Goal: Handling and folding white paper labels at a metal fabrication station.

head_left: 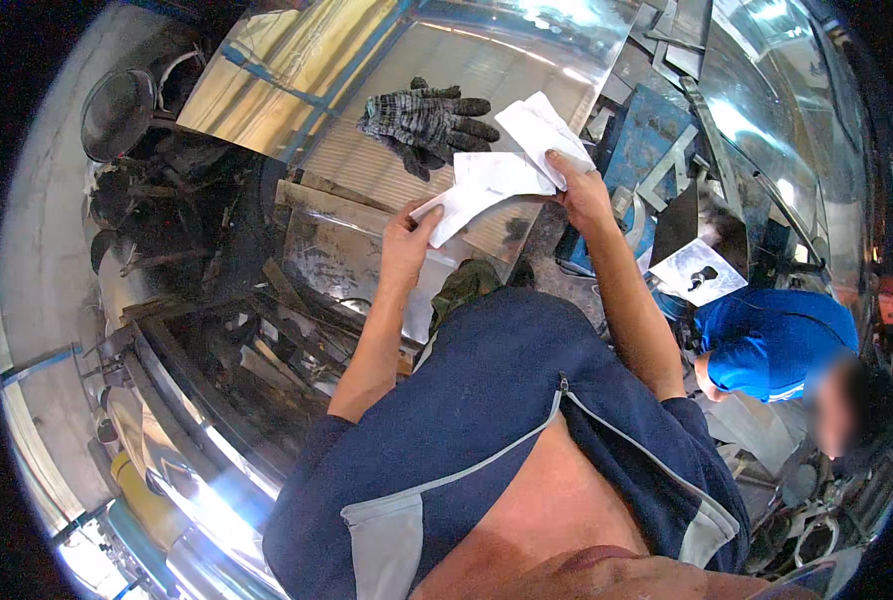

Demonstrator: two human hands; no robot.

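My left hand [405, 243] pinches the near left end of some white paper [491, 178], its thumb on top. My right hand [583, 195] grips the other side, thumb pressed on a folded white piece [544, 125] that sticks out to the far side. The paper is bent and stretches between both hands; whether it is one sheet or several I cannot tell. Just beyond it, a pair of grey knitted work gloves [426, 118] with dark fingers lies on a shiny, reflective metal sheet [366, 75].
To the right stands a blue metal piece [641, 130] with steel offcuts and a square-like bracket [666, 170]. A person in a blue shirt [781, 340] is at the right, near a light plate with a dark hole [701, 272]. Scrap metal fills a bin [256, 350] at the left.
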